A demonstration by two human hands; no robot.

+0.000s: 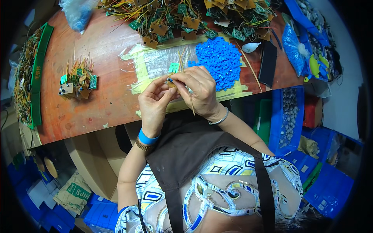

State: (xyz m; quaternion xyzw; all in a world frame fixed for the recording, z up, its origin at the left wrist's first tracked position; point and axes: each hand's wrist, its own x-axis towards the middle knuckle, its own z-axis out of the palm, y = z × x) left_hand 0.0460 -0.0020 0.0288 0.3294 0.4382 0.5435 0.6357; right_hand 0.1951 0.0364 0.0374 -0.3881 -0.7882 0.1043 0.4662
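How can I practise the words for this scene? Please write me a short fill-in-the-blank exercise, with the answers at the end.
1. The loose pieces heaped just beyond the right hand are coloured ____.
2. Just beyond where the right hand and the left hand meet, a small circuit board shows a light ____ face.
3. The broad blue wristband is worn on the ____ wrist.
4. The silvery bangle is worn on the ____ wrist.

Missing words: blue; green; left; right.

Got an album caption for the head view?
Left hand and right hand meet at a small green board, beside blue pieces.
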